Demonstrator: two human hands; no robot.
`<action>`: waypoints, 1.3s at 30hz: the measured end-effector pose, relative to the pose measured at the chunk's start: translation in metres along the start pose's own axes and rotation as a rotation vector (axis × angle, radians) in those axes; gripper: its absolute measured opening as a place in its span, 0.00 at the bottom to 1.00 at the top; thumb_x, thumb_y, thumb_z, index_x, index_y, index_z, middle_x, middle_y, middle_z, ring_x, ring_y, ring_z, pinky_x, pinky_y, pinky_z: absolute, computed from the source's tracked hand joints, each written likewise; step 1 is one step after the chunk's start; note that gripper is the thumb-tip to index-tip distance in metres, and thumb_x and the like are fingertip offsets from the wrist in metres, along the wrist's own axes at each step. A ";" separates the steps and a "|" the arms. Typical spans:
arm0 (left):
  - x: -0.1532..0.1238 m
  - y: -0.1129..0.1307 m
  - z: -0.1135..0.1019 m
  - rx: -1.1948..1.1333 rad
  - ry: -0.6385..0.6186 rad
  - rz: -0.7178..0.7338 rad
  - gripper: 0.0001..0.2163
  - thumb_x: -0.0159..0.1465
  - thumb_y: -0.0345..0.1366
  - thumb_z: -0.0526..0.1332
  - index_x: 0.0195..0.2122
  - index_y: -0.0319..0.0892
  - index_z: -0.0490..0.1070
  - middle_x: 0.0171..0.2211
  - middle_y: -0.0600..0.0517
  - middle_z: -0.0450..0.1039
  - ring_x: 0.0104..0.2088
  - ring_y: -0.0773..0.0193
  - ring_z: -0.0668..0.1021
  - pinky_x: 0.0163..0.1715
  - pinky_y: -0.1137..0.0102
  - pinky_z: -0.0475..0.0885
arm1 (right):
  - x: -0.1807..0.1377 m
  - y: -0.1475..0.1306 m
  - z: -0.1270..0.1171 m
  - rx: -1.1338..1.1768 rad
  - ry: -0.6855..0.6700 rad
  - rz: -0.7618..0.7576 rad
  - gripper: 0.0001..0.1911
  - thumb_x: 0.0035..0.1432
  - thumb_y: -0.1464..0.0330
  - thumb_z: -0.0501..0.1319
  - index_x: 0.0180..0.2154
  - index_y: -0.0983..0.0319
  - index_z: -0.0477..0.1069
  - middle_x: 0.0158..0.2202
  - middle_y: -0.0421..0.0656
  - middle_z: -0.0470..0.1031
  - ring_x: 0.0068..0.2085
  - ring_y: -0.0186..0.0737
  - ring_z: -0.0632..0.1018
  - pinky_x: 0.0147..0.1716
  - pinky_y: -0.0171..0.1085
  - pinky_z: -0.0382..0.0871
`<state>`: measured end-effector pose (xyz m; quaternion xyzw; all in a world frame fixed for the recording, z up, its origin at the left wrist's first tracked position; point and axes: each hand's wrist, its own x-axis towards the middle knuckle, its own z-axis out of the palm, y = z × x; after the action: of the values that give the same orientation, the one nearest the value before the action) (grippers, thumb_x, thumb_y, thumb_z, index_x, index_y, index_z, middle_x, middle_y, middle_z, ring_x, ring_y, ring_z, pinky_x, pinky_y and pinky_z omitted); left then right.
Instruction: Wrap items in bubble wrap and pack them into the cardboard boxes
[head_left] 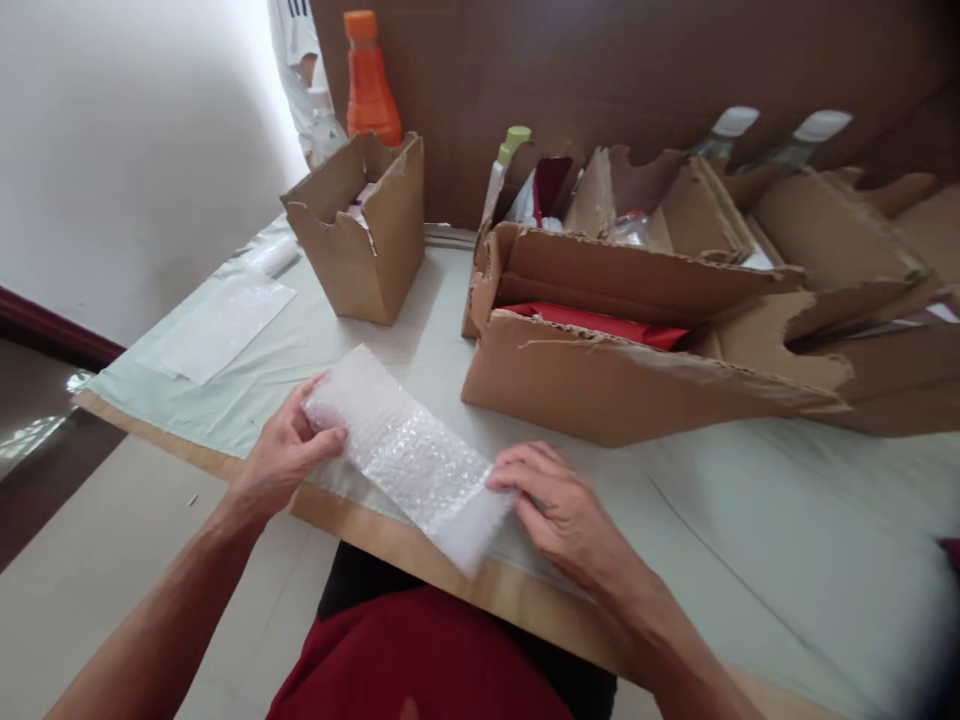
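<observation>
A clear bubble wrap pouch lies stretched between my two hands at the table's front edge. My left hand pinches its far left end between thumb and fingers. At its right end, my right hand grips the edge with fingers bent over it. The near right corner of the pouch is slightly blurred. Whether anything is inside the pouch I cannot tell.
Flat bubble wrap sheets lie on the cloth-covered table at left. A small cardboard box stands behind them, with an orange bottle beyond. Cardboard bins fill the right side, one holding a red packet.
</observation>
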<state>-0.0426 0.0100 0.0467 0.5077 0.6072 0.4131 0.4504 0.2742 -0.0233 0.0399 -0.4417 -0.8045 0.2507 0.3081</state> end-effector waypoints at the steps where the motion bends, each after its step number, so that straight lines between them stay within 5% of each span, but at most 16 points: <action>1: -0.009 0.002 0.009 -0.041 -0.014 -0.017 0.39 0.54 0.41 0.71 0.66 0.40 0.62 0.35 0.55 0.75 0.33 0.65 0.76 0.34 0.71 0.73 | -0.010 0.003 -0.012 -0.016 0.030 0.000 0.18 0.58 0.79 0.51 0.37 0.55 0.76 0.41 0.43 0.80 0.46 0.46 0.79 0.47 0.48 0.73; 8: -0.041 -0.012 0.076 0.120 -0.247 -0.081 0.42 0.57 0.44 0.66 0.70 0.37 0.54 0.26 0.59 0.72 0.26 0.65 0.76 0.30 0.69 0.73 | -0.091 0.057 -0.077 -0.328 0.139 0.215 0.21 0.61 0.77 0.50 0.41 0.55 0.80 0.58 0.46 0.76 0.59 0.51 0.76 0.56 0.57 0.73; 11: -0.042 -0.014 0.068 0.289 -0.274 0.003 0.36 0.60 0.46 0.64 0.67 0.36 0.59 0.26 0.58 0.74 0.25 0.64 0.76 0.30 0.67 0.74 | -0.122 0.076 -0.092 -0.491 0.179 0.310 0.25 0.62 0.77 0.50 0.51 0.55 0.79 0.62 0.47 0.73 0.61 0.54 0.75 0.57 0.61 0.72; 14: -0.046 -0.003 0.054 0.497 -0.236 0.150 0.22 0.66 0.47 0.61 0.57 0.41 0.71 0.25 0.57 0.73 0.24 0.65 0.74 0.24 0.70 0.70 | -0.135 0.071 -0.099 -0.557 0.358 0.335 0.21 0.67 0.74 0.54 0.54 0.53 0.77 0.61 0.46 0.75 0.60 0.53 0.76 0.59 0.59 0.71; 17: -0.051 0.013 0.068 0.618 -0.248 0.453 0.14 0.70 0.40 0.60 0.55 0.46 0.73 0.34 0.53 0.78 0.32 0.63 0.78 0.28 0.70 0.74 | -0.114 0.045 -0.081 -0.528 0.437 0.219 0.17 0.68 0.74 0.56 0.52 0.56 0.78 0.57 0.48 0.78 0.57 0.52 0.78 0.57 0.55 0.73; 20: -0.046 0.018 0.109 0.681 -0.384 0.850 0.15 0.71 0.31 0.58 0.58 0.44 0.71 0.51 0.45 0.78 0.53 0.54 0.78 0.51 0.59 0.76 | -0.072 0.020 -0.040 -0.412 0.180 0.055 0.20 0.66 0.78 0.54 0.52 0.58 0.78 0.59 0.47 0.77 0.59 0.50 0.77 0.56 0.53 0.73; 22: -0.035 0.014 0.134 0.778 -0.447 0.964 0.15 0.71 0.30 0.57 0.57 0.41 0.71 0.55 0.41 0.76 0.57 0.47 0.75 0.54 0.52 0.74 | -0.051 0.015 -0.014 -0.371 0.002 0.033 0.21 0.66 0.79 0.54 0.54 0.59 0.77 0.63 0.48 0.74 0.62 0.49 0.74 0.57 0.51 0.72; 24: -0.023 0.006 0.145 0.893 -0.460 0.945 0.13 0.71 0.32 0.57 0.55 0.39 0.73 0.53 0.39 0.77 0.52 0.45 0.77 0.47 0.50 0.75 | -0.050 0.023 -0.001 -0.378 -0.086 0.036 0.21 0.67 0.77 0.55 0.56 0.60 0.76 0.65 0.50 0.71 0.65 0.49 0.72 0.59 0.51 0.71; 27: -0.011 -0.005 0.141 0.946 -0.487 0.874 0.12 0.72 0.35 0.57 0.52 0.40 0.75 0.51 0.41 0.77 0.48 0.47 0.77 0.43 0.52 0.75 | -0.093 0.053 -0.014 -0.447 -0.064 0.085 0.21 0.72 0.71 0.54 0.61 0.58 0.73 0.67 0.49 0.70 0.67 0.50 0.70 0.61 0.54 0.68; 33: -0.007 -0.013 0.133 0.810 -0.485 0.842 0.13 0.72 0.40 0.58 0.51 0.41 0.77 0.50 0.42 0.78 0.49 0.47 0.77 0.46 0.51 0.74 | -0.197 0.077 -0.082 -0.659 0.329 0.420 0.20 0.74 0.62 0.51 0.55 0.60 0.76 0.56 0.52 0.80 0.62 0.58 0.76 0.57 0.60 0.70; 36: -0.008 -0.011 0.131 0.659 -0.402 0.793 0.11 0.72 0.38 0.57 0.47 0.42 0.78 0.46 0.45 0.79 0.46 0.54 0.79 0.46 0.57 0.76 | -0.182 0.067 -0.091 -0.612 0.346 0.371 0.18 0.73 0.61 0.52 0.54 0.61 0.76 0.54 0.51 0.81 0.59 0.56 0.78 0.58 0.57 0.71; 39: -0.011 -0.009 0.120 0.642 -0.177 0.655 0.10 0.71 0.38 0.57 0.45 0.42 0.78 0.41 0.48 0.78 0.40 0.59 0.80 0.42 0.63 0.76 | -0.141 0.072 -0.083 -0.538 0.240 0.352 0.22 0.72 0.59 0.52 0.58 0.61 0.73 0.59 0.52 0.77 0.60 0.55 0.77 0.56 0.55 0.72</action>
<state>0.0726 0.0036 0.0093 0.8195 0.4714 0.2799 0.1668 0.4330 -0.0994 0.0100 -0.6657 -0.7111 0.0251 0.2248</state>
